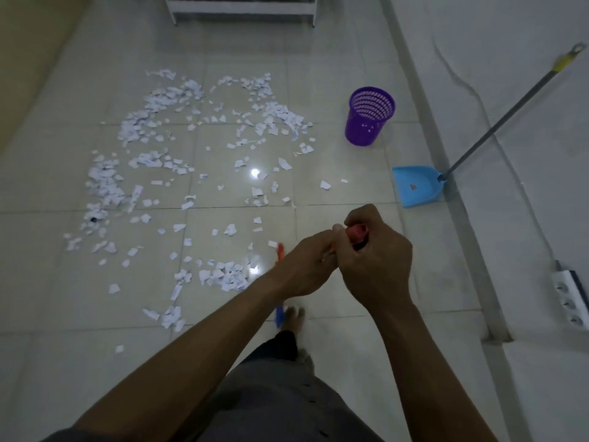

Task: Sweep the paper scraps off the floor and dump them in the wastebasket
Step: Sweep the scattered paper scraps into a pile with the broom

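Torn white paper scraps (153, 154) lie scattered over the tiled floor, thickest at the upper left. A purple perforated wastebasket (369, 118) stands upright at the upper right. A blue dustpan (417, 185) rests on the floor near the wall, its long grey handle (497, 122) leaning up the wall. My right hand (376, 263) is closed over the red top of a broom handle (358, 232). My left hand (306, 266) grips the same handle just below. An orange and blue stretch of the broom (280, 253) shows beneath my hands; its head is hidden by my forearm.
A white wall with a baseboard (462, 218) runs down the right side. A white power strip (570, 298) lies by it. A white furniture frame (242, 11) stands at the top. My bare foot (294, 320) is on the tiles below my hands.
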